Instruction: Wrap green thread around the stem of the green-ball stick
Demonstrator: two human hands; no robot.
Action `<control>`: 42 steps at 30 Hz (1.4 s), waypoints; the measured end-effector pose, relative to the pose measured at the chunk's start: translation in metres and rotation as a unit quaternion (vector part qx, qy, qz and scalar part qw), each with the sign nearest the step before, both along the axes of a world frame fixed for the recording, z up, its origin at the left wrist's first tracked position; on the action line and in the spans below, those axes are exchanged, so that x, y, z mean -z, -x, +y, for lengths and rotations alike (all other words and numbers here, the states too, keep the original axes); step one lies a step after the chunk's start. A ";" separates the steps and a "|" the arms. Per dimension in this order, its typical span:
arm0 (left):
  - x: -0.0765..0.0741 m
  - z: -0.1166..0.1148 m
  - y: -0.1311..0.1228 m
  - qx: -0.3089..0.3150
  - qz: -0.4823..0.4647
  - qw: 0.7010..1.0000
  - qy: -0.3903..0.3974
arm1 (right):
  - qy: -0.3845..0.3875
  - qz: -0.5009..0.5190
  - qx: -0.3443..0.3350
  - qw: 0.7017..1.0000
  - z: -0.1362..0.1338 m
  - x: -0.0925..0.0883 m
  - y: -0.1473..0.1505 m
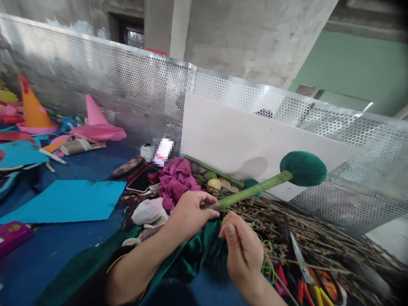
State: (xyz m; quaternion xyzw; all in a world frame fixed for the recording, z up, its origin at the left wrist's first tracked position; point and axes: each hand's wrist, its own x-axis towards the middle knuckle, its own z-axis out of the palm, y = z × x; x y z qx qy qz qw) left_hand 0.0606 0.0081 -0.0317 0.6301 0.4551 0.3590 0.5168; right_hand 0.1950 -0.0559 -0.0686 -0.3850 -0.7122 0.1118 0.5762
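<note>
My left hand (pixel 193 214) is closed round the lower end of a stick (pixel 255 191) wrapped in green thread. The stick slants up to the right and carries a dark green cloth-covered ball (pixel 303 168) at its tip. Just below the stick's lower end, my right hand (pixel 242 246) is curled with fingers pressed together; what it pinches is hidden. A loose tangle of light green thread (pixel 268 259) hangs beside it. Dark green velvety cloth (pixel 204 250) lies bunched beneath both hands.
Dried stalks (pixel 318 229) spread to the right, with scissors (pixel 299 255) and coloured handles among them. Magenta cloth (pixel 178 180), white cloth (pixel 149 212), a phone (pixel 142 180) and a blue sheet (pixel 70 199) lie left. A perforated metal panel (pixel 143 85) stands behind.
</note>
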 end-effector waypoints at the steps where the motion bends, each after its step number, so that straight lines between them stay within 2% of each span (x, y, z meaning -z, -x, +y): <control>1: 0.001 0.000 0.000 -0.006 0.020 1.000 -0.020 | 0.000 -0.004 -0.030 1.000 0.002 -0.004 -0.003; 4: 0.003 -0.002 0.000 -0.007 0.063 0.996 -0.060 | -0.001 -0.003 -0.083 0.997 0.007 -0.016 -0.014; 9: 0.004 -0.009 -0.004 0.037 0.106 0.988 -0.107 | 0.004 -0.011 -0.045 0.999 0.014 -0.025 -0.029; 17: 0.006 -0.017 -0.008 0.047 0.194 0.967 -0.156 | 0.015 -0.025 -0.026 0.999 0.021 -0.028 -0.034; 25: 0.001 -0.015 -0.005 0.065 0.185 0.971 -0.136 | 0.010 -0.034 -0.093 0.995 0.016 -0.031 -0.033; 31: 0.000 -0.014 -0.005 0.067 0.204 0.968 -0.132 | 0.019 -0.028 -0.052 0.998 0.017 -0.032 -0.033; 37: 0.001 -0.019 -0.006 0.066 0.288 0.935 -0.194 | 0.065 -0.028 -0.009 0.997 0.025 -0.031 -0.038; 42: 0.002 -0.023 -0.008 0.090 0.392 0.865 -0.300 | 0.147 -0.014 -0.005 0.989 0.029 -0.033 -0.041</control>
